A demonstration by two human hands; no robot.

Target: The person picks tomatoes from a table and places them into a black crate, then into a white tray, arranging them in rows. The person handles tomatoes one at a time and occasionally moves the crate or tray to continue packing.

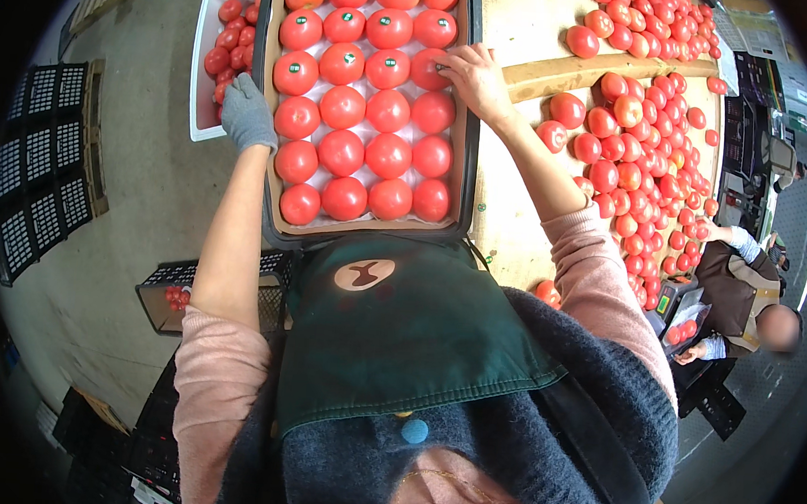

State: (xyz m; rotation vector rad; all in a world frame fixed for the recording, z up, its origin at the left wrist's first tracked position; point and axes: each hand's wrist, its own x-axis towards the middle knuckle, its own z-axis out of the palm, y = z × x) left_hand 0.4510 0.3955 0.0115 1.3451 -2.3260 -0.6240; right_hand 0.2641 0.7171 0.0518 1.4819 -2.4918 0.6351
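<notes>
In front of me stands a black crate [471, 152] with a cardboard lining, holding rows of large red tomatoes on white padding. Small green stickers mark the tomatoes in the upper rows; the lower rows show none. My right hand [479, 83], bare, reaches over the crate's right rim. Its fingertips press on a tomato [426, 73] in the third row, at a dark sticker partly under them. My left hand [248, 112] wears a grey glove and lies against the crate's left rim. Whether its fingers grip anything is hidden.
A white box [202, 66] of tomatoes is at left. Many loose tomatoes [631, 155] cover the wooden table [521, 23], split by a wooden bar [560, 74]. Opposite, a person [733, 293] handles tomatoes beside a scale [670, 303]. Black crates [42, 160] stand on a pallet.
</notes>
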